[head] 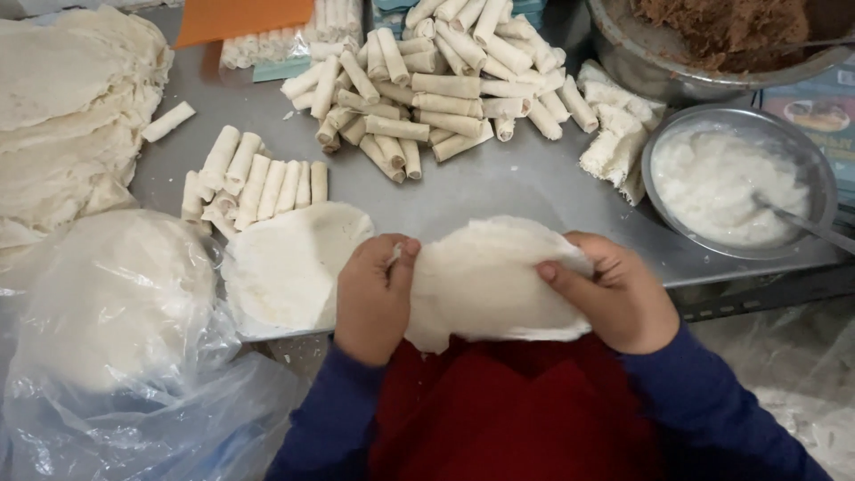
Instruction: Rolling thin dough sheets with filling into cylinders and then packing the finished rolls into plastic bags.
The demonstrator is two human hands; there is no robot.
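Wrapper [490,281] held up between both hands, right at the near edge of the surface [499,183], just above the person's lap. Left hand [374,298] is curled shut at the sheet's left edge, thumb and fingertips pinching the rim near the top. Right hand [614,294] has the right edge, thumb lying over the face of the sheet and fingers tucked behind, also pinching. The round sheet's wide span runs left to right between the two hands, so neither hand is the nearer one: each has its own side, and the sheet sags a little at the bottom left.

Just beside the left hand, lying flat on the surface, is a short stack of round wrappers [289,267], nearly touching the held one. Left of that, a bagged mound of wrappers [116,303] in clear plastic. Farther back, a small row of finished rolls [258,183] and a big heap of rolls [427,89].

Off to the right, the steel bowl of white paste [721,183] sits near the right hand, a utensil [802,223] resting in it. Behind it, a larger bowl of brown filling [721,31]. Bare metal between the held sheet and the heap gives open room straight ahead.
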